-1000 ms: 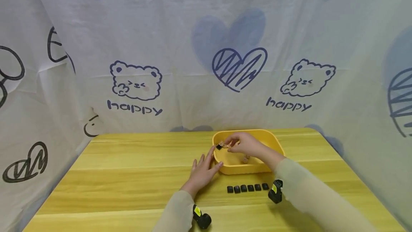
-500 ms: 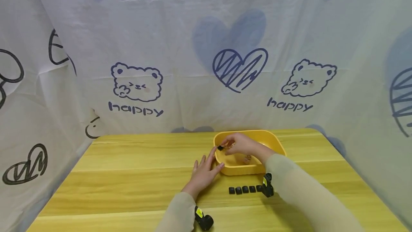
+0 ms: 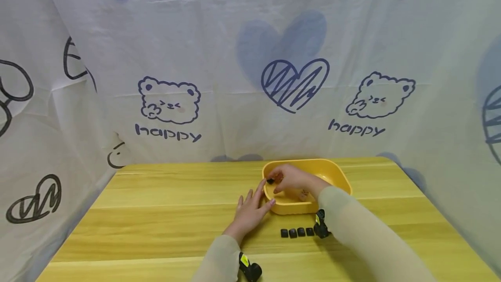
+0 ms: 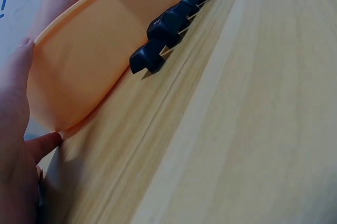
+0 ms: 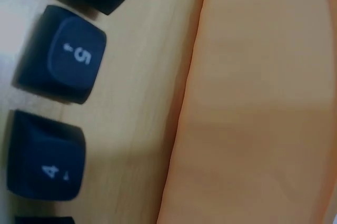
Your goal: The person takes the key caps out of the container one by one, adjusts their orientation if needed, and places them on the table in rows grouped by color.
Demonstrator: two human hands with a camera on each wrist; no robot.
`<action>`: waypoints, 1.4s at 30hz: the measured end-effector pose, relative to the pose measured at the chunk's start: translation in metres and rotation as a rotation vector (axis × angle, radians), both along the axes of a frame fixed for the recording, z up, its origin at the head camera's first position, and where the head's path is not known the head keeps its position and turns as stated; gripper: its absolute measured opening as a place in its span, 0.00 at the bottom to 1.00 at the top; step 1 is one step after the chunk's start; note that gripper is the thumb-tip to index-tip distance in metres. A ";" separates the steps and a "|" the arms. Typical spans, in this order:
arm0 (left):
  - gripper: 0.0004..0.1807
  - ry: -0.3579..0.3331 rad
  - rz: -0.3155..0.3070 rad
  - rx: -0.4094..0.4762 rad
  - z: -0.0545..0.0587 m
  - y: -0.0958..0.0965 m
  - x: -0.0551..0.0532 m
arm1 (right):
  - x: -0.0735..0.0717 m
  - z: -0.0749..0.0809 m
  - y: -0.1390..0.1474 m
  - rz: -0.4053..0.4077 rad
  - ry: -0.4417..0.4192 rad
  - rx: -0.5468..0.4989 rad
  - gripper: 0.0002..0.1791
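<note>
In the head view, my right hand (image 3: 291, 177) reaches into a yellow plastic basket (image 3: 301, 207), its fingers bent downward. A black keycap (image 3: 270, 181) lies at its fingertips by the basket's left wall; whether they pinch it is hidden. My left hand (image 3: 250, 214) rests against the basket's left side with fingers extended. In the left wrist view, its thumb (image 4: 21, 63) touches the rim. On the table in front stands a row of black keycaps (image 3: 292, 233). The right wrist view shows one marked 5 (image 5: 79, 55) and one marked 4 (image 5: 47, 158).
Small pale pieces (image 3: 303, 194) lie on the basket floor. The wood-grain table (image 3: 156, 212) stretches left and right of the basket. A white printed cloth (image 3: 231, 112) hangs behind the table. The right wrist camera (image 3: 321, 225) covers the row's right end.
My right hand has shifted slightly left and lower inside the basket, and its wrist camera has moved left over the row's right end. The left hand stays against the basket.
</note>
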State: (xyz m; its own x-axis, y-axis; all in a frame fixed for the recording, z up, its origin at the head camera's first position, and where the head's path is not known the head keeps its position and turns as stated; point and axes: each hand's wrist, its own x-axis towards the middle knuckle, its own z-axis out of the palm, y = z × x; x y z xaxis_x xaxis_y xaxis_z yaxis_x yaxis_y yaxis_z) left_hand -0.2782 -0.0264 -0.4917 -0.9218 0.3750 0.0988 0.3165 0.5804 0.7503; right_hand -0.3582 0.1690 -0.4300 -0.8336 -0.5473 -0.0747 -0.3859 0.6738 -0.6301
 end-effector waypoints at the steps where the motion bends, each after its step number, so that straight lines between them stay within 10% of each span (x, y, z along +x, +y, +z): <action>1: 0.41 -0.003 -0.002 0.000 0.000 0.000 0.000 | 0.000 0.000 -0.001 -0.002 0.001 0.005 0.25; 42: 0.40 -0.008 -0.007 0.012 0.002 -0.001 0.002 | 0.013 -0.006 -0.002 0.069 -0.052 0.143 0.11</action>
State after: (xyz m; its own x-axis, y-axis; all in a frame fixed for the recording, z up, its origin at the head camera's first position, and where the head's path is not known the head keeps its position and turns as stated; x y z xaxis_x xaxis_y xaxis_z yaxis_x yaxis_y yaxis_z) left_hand -0.2767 -0.0273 -0.4901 -0.9199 0.3803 0.0958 0.3144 0.5692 0.7597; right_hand -0.3457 0.1675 -0.4362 -0.7874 -0.5838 -0.1977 -0.4037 0.7309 -0.5502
